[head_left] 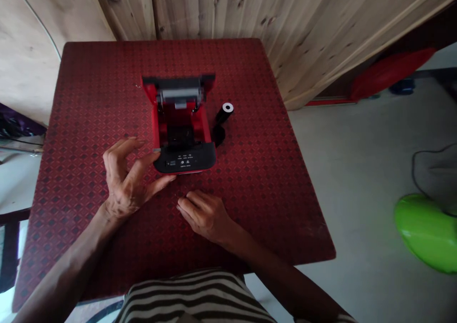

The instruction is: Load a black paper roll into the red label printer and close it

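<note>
Room: a knotty, pale wooden plank wall (214,8) backs a red, diamond-patterned table (282,204) with rounded corners.
Left hand: the left hand (123,182) lightly holds the front left corner of a red and black, box-shaped plastic device (185,157), forefinger at the panel's edge and thumb along the front; the other fingers spread free.
Right hand: the right hand (203,216) is curled into a loose fist on the tabletop, near the device but apart from it; nothing shows in it.
Device: on the table in front of the person, its black panel with white markings facing them.
Lid: the hinged red and black lid (178,84) stands raised at the back, baring the red-walled bay.
Roll: a black roll with a white, holed end (224,112) stands tilted just right of the device; the dark round shape below it may be its shadow or a separate piece.
Stage: opening looks done; the roll is outside the bay and the lid is not shut.
Floor: a bright green, rounded object (426,232) lies well apart, at the right.
Count: two hands, one device, one lid, one clear roll, one table, one green object.
</note>
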### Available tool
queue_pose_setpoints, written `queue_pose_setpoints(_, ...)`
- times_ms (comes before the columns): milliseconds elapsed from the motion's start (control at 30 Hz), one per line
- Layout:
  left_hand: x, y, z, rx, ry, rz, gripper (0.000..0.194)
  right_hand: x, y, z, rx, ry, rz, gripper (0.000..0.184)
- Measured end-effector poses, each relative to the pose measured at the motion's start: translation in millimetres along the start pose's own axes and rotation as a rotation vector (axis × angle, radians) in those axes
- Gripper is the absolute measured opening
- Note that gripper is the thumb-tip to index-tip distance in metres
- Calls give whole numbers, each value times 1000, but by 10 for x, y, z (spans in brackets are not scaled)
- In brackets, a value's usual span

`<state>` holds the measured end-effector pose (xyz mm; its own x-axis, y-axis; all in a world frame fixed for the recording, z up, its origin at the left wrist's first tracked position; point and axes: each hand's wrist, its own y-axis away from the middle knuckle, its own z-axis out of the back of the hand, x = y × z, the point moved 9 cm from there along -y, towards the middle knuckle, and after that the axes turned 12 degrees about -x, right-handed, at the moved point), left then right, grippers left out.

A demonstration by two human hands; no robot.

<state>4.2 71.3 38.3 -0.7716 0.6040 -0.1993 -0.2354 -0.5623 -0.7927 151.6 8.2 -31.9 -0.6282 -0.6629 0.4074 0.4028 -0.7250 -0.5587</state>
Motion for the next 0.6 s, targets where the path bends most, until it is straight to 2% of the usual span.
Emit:
queue_pose_setpoints(67, 2, 13, 2, -38, 7, 11, 55, 31, -38, 113, -30, -34, 12, 18)
queue_pose_setpoints(167, 23, 52, -36, -67, 52, 39, 58, 2, -232, 500, -120, -68, 11, 6)
queue_pose_setpoints(267, 33, 109, -75, -93, 100, 37, 61, -198, -623, 966, -246, 2, -25, 12)
queue_pose_setpoints(333, 38, 153, -102, -95, 119, 34, 62, -347, -953, 1068, -234, 93, 3, 15)
queue_pose_setpoints(400, 45, 194, -130, -82, 145, 43, 64, -475, -1270, 952, -144, 112, 53, 23)
queue_pose_setpoints(467, 45, 229, -148, -70, 169, 53, 69, -595, -1507, 645, 46, 133, 70, 32)
queue_pose_setpoints(533, 43, 258, -163, -57, 184, 62, 72, -677, -1627, 295, 260, 171, 66, 36)
queue_pose_setpoints(600, 45, 281, -177, -45, 189, 74, 74, -730, -1673, 41, 416, 221, 45, 32)
